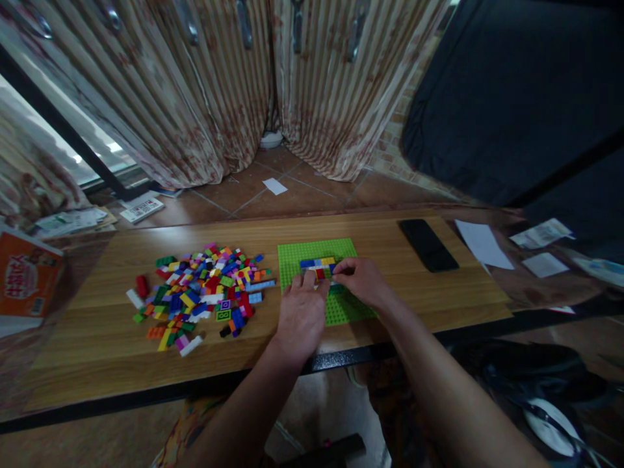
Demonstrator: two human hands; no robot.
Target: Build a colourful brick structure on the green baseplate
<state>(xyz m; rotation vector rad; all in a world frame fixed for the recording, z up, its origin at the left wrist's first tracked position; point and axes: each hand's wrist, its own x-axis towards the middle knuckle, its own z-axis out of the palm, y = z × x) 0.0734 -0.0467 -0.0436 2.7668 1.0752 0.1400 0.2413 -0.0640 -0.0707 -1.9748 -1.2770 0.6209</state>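
A green studded baseplate (316, 250) lies on the wooden table. On it stands a low block of joined toy bricks (320, 273) in blue, yellow, white and red. My left hand (303, 315) rests over the near left side of these bricks, fingers bent down and gripping them against the plate. From the right, my right hand (363, 279) pinches with thumb and forefinger at the right end of the block. A dark blue brick (332, 267) shows by those fingertips; the exact piece in the pinch is mostly hidden.
A large pile of loose multicoloured bricks (205, 289) spreads over the table's left part. A black phone (428, 245) lies to the right on the wooden table (97, 325). Papers (482, 244) and an orange box (29, 276) sit beyond the table's ends. Striped curtains (195, 97) hang behind.
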